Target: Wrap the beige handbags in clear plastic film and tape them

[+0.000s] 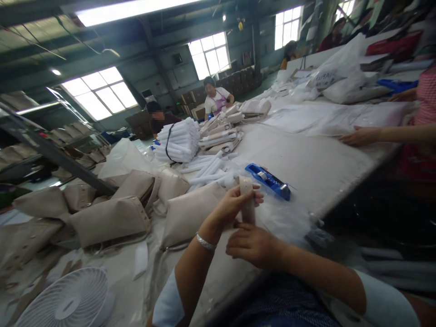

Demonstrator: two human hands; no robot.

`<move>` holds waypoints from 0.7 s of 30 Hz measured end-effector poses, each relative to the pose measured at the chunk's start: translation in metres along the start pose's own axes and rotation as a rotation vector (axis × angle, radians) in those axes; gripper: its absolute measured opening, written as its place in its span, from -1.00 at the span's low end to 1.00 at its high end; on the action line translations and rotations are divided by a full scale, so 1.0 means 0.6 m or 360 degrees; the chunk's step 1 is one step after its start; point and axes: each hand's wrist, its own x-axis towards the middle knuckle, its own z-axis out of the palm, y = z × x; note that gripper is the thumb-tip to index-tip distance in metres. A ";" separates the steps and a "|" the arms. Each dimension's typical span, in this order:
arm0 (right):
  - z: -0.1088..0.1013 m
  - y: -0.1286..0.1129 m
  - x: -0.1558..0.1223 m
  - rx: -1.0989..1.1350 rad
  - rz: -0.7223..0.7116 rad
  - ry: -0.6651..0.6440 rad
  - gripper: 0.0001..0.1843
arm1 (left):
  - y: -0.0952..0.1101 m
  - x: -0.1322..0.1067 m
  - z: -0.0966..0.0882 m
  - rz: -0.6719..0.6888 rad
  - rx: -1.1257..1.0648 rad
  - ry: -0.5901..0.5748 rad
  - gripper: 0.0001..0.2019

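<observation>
Pinching beige strap (247, 210) near top with left hand (235, 202); right hand (258, 245) at lower end, grip unclear. Strap handling seems unfinished; nearby handbag (194, 212) looks stuffed.

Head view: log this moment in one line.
left hand: holding strap; right hand: at strap's lower end; dispenser: on table, beyond hands

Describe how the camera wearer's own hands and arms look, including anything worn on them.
The left hand and right hand are ungloved. A silvery, textured band bracelet circles the left wrist; none shows on the right. Pale-blue fabric sleeves cover both arms higher up, leaving the forearms bare. No markings are discernible.
</observation>
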 end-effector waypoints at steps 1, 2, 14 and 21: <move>-0.013 -0.003 -0.012 0.0209 0.0129 0.0183 -0.81 | 0.013 -0.015 -0.004 0.0073 -0.0052 0.0033 -0.55; -0.025 -0.004 -0.022 0.0408 0.0353 0.0347 -0.80 | 0.024 -0.031 -0.008 0.0129 -0.0088 0.0064 -0.56; -0.086 0.113 0.083 0.2633 0.1606 0.0999 -0.47 | -0.013 -0.159 0.006 0.0036 0.0532 -0.0378 -0.57; -0.154 -0.024 0.217 0.2109 0.0664 0.0755 -0.67 | -0.054 -0.266 -0.023 0.0292 0.0677 0.0437 -0.65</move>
